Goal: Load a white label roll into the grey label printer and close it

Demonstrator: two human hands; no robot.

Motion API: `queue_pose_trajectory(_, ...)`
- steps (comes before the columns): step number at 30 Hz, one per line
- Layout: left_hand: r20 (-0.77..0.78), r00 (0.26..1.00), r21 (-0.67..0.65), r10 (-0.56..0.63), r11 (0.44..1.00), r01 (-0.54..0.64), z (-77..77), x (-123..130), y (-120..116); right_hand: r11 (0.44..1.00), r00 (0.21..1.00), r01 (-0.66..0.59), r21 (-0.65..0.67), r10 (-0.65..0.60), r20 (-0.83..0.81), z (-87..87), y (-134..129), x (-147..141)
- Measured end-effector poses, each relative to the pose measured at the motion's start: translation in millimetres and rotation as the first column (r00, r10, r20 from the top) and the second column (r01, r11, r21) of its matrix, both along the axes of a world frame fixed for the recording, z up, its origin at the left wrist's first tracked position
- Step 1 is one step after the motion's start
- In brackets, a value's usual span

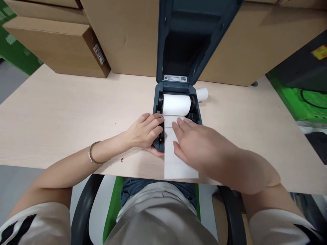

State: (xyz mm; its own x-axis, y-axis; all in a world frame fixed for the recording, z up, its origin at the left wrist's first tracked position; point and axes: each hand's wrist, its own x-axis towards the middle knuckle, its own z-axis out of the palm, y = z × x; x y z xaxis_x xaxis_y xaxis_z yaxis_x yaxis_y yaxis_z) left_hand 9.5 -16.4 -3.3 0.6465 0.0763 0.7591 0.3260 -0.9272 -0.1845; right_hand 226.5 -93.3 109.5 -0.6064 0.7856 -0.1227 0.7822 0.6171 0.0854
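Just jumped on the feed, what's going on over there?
A person sits at a table with a dark label printer, its lid up. The left hand rests at the printer's left side; the right hand lies over the paper strip running from the white roll inside. The strip extends past the printer's front to about the table's edge. A second roll lies at the printer's right.

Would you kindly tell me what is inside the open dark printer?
Inside the printer, a white paper roll sits between black holders, its strip running out over the front. The strip and right hand cover much there, so whatever lies beneath is hidden.
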Motion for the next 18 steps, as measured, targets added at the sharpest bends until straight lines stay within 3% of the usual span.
queue_pose_trajectory(4,-0.01,1.0,0.027,0.021,0.999,-0.02,4.2,1,-1,0.999,0.992,0.024,-0.04,-0.019,0.127,-15.1,-9,-14)
queue_pose_trajectory(12,-0.083,0.996,-0.13,0.015,0.991,-0.026,-2.7,-5,0,1.0,0.989,0.011,-0.02,-0.008,0.147,-9.0,-18,-21)
queue_pose_trajectory(18,0.01,0.999,-0.148,-0.036,0.988,0.037,-4.0,-3,0,0.996,0.985,0.042,-0.074,-0.029,0.171,-3.3,-11,-20)
